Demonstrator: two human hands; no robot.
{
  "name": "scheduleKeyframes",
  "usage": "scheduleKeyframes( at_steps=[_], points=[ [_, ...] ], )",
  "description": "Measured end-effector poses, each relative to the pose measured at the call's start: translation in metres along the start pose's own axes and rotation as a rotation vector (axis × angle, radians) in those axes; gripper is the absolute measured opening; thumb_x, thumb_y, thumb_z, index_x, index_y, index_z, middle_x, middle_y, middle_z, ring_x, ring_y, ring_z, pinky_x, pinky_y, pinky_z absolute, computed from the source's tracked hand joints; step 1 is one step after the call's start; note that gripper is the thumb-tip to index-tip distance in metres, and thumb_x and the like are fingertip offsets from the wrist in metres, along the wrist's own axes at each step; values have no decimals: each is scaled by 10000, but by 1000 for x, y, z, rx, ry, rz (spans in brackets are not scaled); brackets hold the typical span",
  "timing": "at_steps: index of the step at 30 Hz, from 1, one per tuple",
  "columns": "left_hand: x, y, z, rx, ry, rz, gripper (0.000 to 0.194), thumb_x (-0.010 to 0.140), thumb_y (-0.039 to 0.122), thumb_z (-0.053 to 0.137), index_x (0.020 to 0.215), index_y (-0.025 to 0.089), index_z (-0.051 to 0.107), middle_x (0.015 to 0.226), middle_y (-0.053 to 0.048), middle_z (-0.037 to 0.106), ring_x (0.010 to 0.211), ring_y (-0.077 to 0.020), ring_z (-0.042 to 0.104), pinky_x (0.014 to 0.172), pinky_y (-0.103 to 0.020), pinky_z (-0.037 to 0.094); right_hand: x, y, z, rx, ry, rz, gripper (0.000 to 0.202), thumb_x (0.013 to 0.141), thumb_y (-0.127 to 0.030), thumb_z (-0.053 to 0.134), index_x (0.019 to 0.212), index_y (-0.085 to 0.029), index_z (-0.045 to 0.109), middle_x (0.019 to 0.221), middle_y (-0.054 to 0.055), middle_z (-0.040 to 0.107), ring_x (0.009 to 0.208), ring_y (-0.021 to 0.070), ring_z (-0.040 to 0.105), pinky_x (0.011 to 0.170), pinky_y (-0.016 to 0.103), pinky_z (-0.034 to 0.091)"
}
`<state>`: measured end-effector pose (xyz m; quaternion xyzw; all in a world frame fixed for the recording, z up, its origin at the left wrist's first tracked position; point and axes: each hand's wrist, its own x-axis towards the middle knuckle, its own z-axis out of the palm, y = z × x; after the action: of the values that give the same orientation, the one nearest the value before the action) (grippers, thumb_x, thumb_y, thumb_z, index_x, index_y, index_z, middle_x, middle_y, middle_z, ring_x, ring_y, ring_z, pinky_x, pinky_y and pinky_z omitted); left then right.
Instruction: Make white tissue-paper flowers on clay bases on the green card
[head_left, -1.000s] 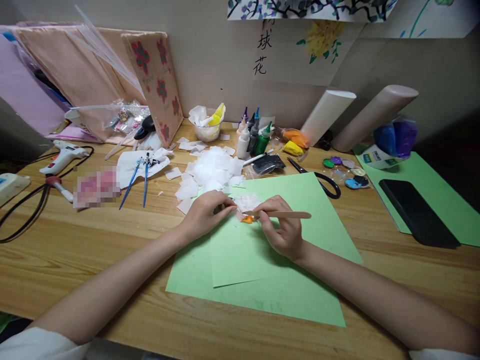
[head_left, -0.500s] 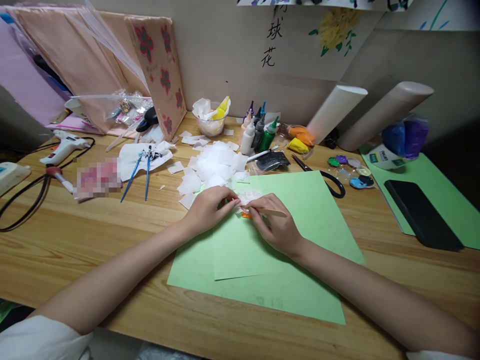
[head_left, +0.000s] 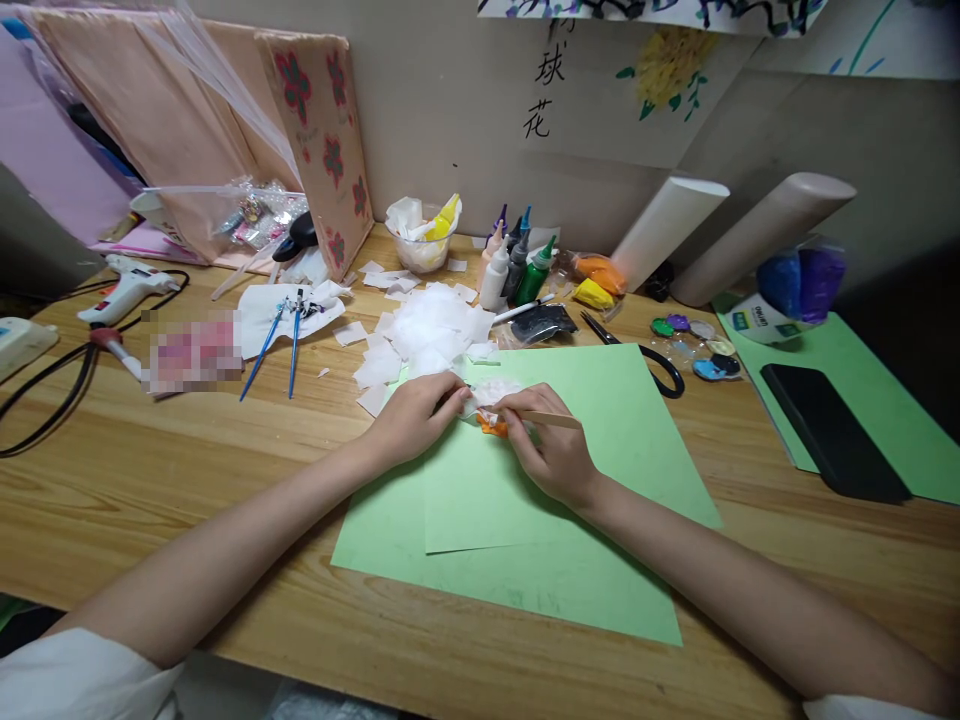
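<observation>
A glue gun point(head_left: 131, 290) near the bench's point(head_left: 225, 490) left edge; then the left hand point(head_left: 427, 415), curled at the white-and-orange piece point(head_left: 493, 397) (gripping it? I can't tell) on green paper point(head_left: 480, 500), mid-bench — and the right hand point(head_left: 551, 440), pinching a wooden stick point(head_left: 555, 420).

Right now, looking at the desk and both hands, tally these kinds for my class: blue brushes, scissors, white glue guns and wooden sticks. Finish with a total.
Blue brushes: 2
Scissors (pairs): 1
White glue gun: 1
Wooden stick, held in the right hand: 1
Total: 5
</observation>
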<state>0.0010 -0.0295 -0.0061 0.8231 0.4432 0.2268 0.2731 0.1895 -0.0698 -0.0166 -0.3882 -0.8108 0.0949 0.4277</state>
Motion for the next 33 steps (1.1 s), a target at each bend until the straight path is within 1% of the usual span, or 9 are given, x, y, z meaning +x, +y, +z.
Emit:
scheduleKeyframes(
  at_steps=[6,13,20,25,29,33],
  points=[
    [0,-1,0,0,-10,-9,257,928,308,370,788,176,540,756,-15,610,698,-148,543,637,-253,377,-1,0,1,-15,-50,-15,156,878,-89,469,972,-201,522,800,41,620,772,184,512,688,325,452],
    [0,-1,-1,-9,-16,-26,271,933,317,364,834,171,570,786,-22,632,718,-151,561,665,-257,389,-2,0,2,-35,-16,-9,158,874,-73,455,951,-200,509,799,46,612,759,190,507,676,332,452],
    [0,0,-1,-16,-17,-28,273,932,318,366,843,168,576,789,-24,641,726,-153,570,676,-261,399,0,1,4,-55,-59,-12,159,881,-75,428,940,-203,499,796,49,595,774,198,510,679,337,452],
    [-1,0,-1,-23,-7,-28,300,941,327,339,907,170,592,781,-24,637,730,-153,572,690,-270,408,-1,1,1,-9,-16,-51,183,868,-62,443,961,-209,501,790,42,594,771,194,502,678,330,449],
    [-1,0,-2,-15,8,-11,244,920,310,378,926,169,577,801,-27,620,722,-150,558,667,-267,413,-1,0,1,14,-60,-47,180,870,-59,445,952,-210,499,772,36,588,761,189,500,670,321,446],
    [-4,0,-3,-14,-23,76,130,860,263,461,901,163,533,814,-30,572,714,-141,529,654,-258,424,1,1,2,9,-66,-20,166,877,-70,444,952,-206,500,776,38,587,764,188,497,674,321,443]
  ],
)
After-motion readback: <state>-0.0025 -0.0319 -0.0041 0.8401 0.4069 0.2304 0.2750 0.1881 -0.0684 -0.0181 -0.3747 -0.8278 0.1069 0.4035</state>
